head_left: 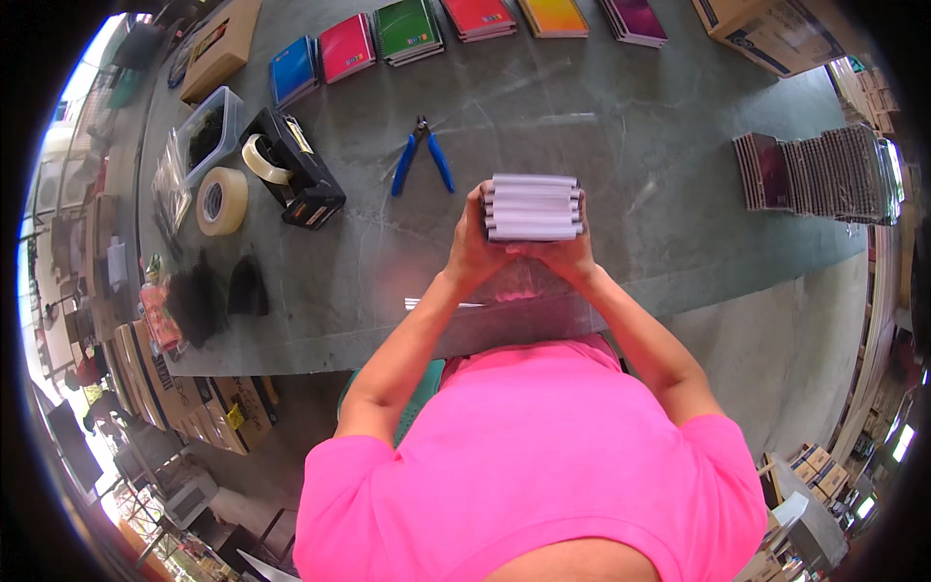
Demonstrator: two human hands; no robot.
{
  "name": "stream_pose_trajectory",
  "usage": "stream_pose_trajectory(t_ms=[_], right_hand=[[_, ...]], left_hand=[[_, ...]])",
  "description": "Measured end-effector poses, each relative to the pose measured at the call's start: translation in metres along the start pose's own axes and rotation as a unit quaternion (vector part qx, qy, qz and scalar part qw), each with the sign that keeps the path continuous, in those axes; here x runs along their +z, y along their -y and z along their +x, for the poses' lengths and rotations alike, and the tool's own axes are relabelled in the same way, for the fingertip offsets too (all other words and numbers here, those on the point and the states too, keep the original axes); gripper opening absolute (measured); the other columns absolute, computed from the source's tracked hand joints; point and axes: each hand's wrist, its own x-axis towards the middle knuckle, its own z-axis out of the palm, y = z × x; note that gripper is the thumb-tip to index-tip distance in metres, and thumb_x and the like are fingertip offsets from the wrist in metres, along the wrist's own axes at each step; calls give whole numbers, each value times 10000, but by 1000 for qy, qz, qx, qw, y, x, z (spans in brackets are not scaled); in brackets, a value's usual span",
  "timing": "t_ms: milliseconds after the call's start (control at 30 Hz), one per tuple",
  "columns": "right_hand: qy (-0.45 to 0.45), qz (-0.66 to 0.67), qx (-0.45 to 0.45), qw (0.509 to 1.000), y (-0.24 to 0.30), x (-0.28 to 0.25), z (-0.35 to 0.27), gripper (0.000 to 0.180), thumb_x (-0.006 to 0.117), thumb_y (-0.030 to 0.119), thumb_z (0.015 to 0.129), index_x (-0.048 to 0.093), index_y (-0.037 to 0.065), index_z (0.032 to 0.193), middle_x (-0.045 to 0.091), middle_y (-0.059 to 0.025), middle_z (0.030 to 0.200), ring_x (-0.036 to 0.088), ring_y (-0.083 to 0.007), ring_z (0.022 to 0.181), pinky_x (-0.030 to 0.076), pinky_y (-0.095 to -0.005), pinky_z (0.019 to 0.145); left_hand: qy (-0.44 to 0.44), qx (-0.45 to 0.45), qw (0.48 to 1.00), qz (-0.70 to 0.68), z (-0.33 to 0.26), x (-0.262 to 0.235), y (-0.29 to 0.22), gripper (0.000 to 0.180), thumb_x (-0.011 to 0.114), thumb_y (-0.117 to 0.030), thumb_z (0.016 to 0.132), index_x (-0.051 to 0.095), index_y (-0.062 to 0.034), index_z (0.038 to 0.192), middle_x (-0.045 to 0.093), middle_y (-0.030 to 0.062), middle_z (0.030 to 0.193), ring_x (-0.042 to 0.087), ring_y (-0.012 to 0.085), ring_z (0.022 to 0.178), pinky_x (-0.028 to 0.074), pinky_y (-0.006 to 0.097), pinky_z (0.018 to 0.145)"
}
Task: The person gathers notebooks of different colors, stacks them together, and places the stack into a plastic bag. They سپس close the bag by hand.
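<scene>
I hold a stack of several notebooks (533, 207) up in front of me, edge-on, so the white page edges face the camera. My left hand (472, 248) grips its left side and my right hand (570, 254) grips its right side and underside. The stack is lifted above the grey-green table (582, 107). A clear plastic sheet (504, 291) lies on the table just below my hands.
Blue-handled pliers (421, 153), a black tape dispenser (294, 167), a tape roll (221, 201) and a clear box (209, 131) lie to the left. Coloured notebook piles (407, 29) line the far edge. A row of upright notebooks (824, 175) stands right, cardboard boxes (771, 29) beyond.
</scene>
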Motion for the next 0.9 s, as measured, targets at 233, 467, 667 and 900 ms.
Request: stream_pose_trajectory(t_ms=[233, 467, 667, 900], right_hand=[[124, -96, 274, 949, 42, -23, 58, 835, 421, 726, 801, 581, -76, 968, 635, -257, 859, 633, -371, 859, 477, -427, 789], [157, -338, 234, 898, 41, -35, 57, 625, 452, 591, 866, 621, 4, 997, 635, -169, 957, 593, -343, 953, 445, -419, 852], [-117, -516, -63, 846, -22, -71, 4, 291, 620, 317, 841, 648, 73, 996, 601, -81, 1000, 522, -274, 1022, 388, -381, 903], [-59, -226, 139, 962, 6, -84, 22, 331, 716, 187, 792, 604, 61, 1077, 632, -55, 904, 611, -154, 771, 478, -310, 616]], left_hand=[[114, -383, 911, -99, 52, -38, -32, 924, 884, -476, 470, 484, 60, 1107, 647, 154, 955, 643, 226, 880, 520, 311, 735], [138, -458, 878, -14, 47, -29, -24, 1062, 857, -576, 441, 463, 92, 1166, 623, 179, 1011, 631, 226, 917, 518, 310, 764], [158, -448, 880, 23, 50, -29, -30, 1147, 814, -651, 447, 428, 129, 1194, 595, 239, 1082, 606, 282, 1017, 505, 334, 829], [185, -425, 877, 126, 52, -32, -33, 1109, 759, -707, 488, 461, 95, 1194, 604, 224, 1081, 598, 290, 1030, 484, 343, 869]])
